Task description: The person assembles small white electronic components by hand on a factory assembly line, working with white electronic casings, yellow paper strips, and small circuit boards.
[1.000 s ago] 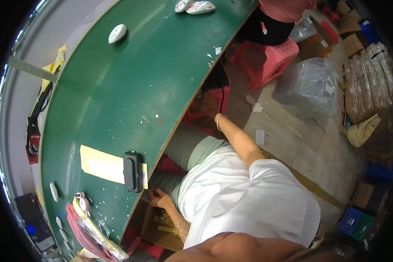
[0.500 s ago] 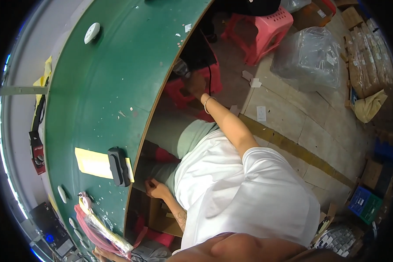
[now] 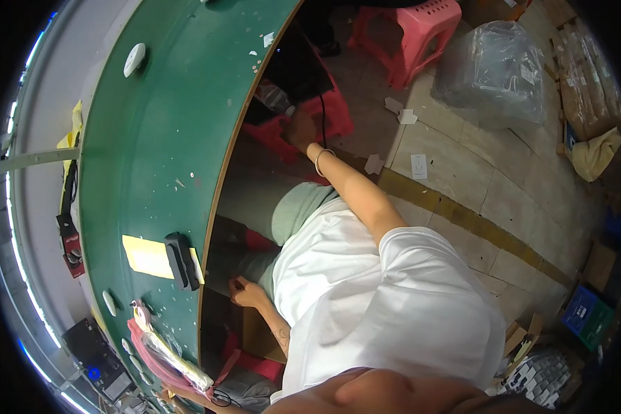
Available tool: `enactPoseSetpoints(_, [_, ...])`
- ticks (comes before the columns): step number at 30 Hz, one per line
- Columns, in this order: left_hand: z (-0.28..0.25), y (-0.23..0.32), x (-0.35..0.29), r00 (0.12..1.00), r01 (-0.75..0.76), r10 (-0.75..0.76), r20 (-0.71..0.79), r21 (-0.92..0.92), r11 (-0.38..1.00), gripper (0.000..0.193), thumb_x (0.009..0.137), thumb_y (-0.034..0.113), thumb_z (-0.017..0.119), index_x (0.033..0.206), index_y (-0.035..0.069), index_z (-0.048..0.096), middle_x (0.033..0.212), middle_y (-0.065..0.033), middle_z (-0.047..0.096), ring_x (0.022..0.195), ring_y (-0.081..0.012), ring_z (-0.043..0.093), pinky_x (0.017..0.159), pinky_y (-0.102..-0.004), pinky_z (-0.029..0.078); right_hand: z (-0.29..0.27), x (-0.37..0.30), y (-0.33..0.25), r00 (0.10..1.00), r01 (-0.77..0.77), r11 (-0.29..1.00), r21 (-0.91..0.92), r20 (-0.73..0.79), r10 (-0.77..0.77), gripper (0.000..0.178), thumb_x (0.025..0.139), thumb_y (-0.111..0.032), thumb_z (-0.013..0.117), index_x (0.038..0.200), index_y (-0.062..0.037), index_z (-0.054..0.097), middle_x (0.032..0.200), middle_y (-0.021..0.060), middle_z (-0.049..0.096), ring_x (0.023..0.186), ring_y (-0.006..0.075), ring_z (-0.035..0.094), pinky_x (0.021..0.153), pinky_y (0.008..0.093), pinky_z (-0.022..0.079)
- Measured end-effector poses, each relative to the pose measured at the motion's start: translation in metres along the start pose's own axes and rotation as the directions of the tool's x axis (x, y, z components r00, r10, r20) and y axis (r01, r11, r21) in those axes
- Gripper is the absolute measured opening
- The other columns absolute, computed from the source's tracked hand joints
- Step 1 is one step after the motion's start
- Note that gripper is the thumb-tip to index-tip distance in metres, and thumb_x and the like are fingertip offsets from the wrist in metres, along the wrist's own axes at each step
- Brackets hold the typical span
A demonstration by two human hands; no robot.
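Note:
My right hand (image 3: pixel 299 131), with a bangle on its wrist, reaches down below the table edge into shadow. Its fingers look closed at the end of a see-through plastic thing, seemingly a bottle (image 3: pixel 274 99), over a red plastic stool (image 3: pixel 334 114). Low by my lap, beside the table's edge, is my left hand (image 3: pixel 247 292). Its fingers are curled together, and whatever they may hold is hidden. Nearest to it on the green table (image 3: pixel 152 172) lies a long black case (image 3: pixel 181 261) across a yellow-and-white paper (image 3: pixel 147 257).
A pink stool (image 3: pixel 421 34) and a clear plastic bag (image 3: pixel 493 72) stand on the tiled floor at far right. White disc-shaped pieces (image 3: pixel 135 60) and a pink bundle (image 3: pixel 152 348) lie on the table. Another person's arm (image 3: pixel 193 395) shows at the lower left.
The view has shifted a little, so the table sits further left. My right hand and the see-through thing keep close together. My left hand stays by my lap.

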State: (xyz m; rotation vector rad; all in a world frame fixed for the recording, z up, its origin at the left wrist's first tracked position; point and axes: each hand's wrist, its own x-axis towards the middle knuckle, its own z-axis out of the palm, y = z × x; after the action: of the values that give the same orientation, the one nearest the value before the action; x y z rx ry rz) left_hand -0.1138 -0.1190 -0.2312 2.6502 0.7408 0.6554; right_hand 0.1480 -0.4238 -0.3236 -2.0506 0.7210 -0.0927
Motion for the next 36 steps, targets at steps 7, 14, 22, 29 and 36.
enactPoseSetpoints(7, [-0.001,0.007,-0.003,0.998,-0.020,0.017,-0.067,-0.038,0.999,0.025,0.084,0.019,0.056,0.075,-0.004,0.061,0.061,-0.0232,0.056,0.054,-0.0381,0.051,0.053,-0.0452,0.036,-0.007,-0.038,-0.017,0.990,-0.107,0.993,0.053,0.093,0.102,0.091,0.078,-0.021,0.066,0.145,-0.0052,0.008,0.090,0.0276,0.064,0.086,0.0452,0.063,0.074,0.0525,0.050])
enactPoseSetpoints(14, [-0.001,0.029,0.001,0.999,0.034,-0.034,-0.012,-0.033,0.999,0.025,0.082,0.018,0.056,0.082,-0.006,0.065,0.070,-0.0265,0.061,0.062,-0.0395,0.057,0.058,-0.0447,0.042,-0.057,-0.056,-0.033,0.986,0.164,0.986,-0.040,0.042,-0.163,0.088,0.075,-0.010,0.062,0.147,-0.0040,0.011,0.113,0.0294,0.056,0.090,0.0454,0.060,0.072,0.0522,0.050])
enactPoseSetpoints(22, [-0.004,0.015,-0.004,0.998,0.067,-0.067,-0.004,-0.010,0.998,0.027,0.082,0.017,0.056,0.085,-0.008,0.066,0.075,-0.0286,0.063,0.066,-0.0406,0.061,0.060,-0.0446,0.044,-0.036,-0.032,-0.018,0.965,0.261,0.965,-0.036,-0.012,-0.261,0.077,0.076,-0.011,0.062,0.144,-0.0073,0.026,0.130,0.0275,0.044,0.103,0.0432,0.056,0.072,0.0505,0.053])
enactPoseSetpoints(29, [-0.009,0.023,-0.007,0.996,0.085,-0.086,0.011,0.033,0.996,0.028,0.082,0.019,0.056,0.086,-0.007,0.066,0.076,-0.0294,0.063,0.066,-0.0412,0.061,0.058,-0.0460,0.044,-0.010,-0.006,-0.019,0.979,0.200,0.968,-0.154,0.002,-0.202,0.075,0.079,-0.008,0.058,0.146,-0.0138,0.024,0.129,0.0254,0.046,0.103,0.0385,0.058,0.070,0.0475,0.055])
enactPoseSetpoints(36, [-0.007,0.019,-0.006,0.995,0.098,-0.098,0.005,0.032,0.995,0.029,0.082,0.020,0.057,0.086,-0.006,0.067,0.071,-0.0282,0.063,0.062,-0.0411,0.061,0.057,-0.0470,0.043,0.000,-0.001,0.019,0.911,0.407,0.876,-0.257,0.051,-0.408,0.075,0.079,-0.019,0.062,0.146,-0.0153,0.027,0.129,0.0188,0.049,0.100,0.0342,0.060,0.067,0.0433,0.056])
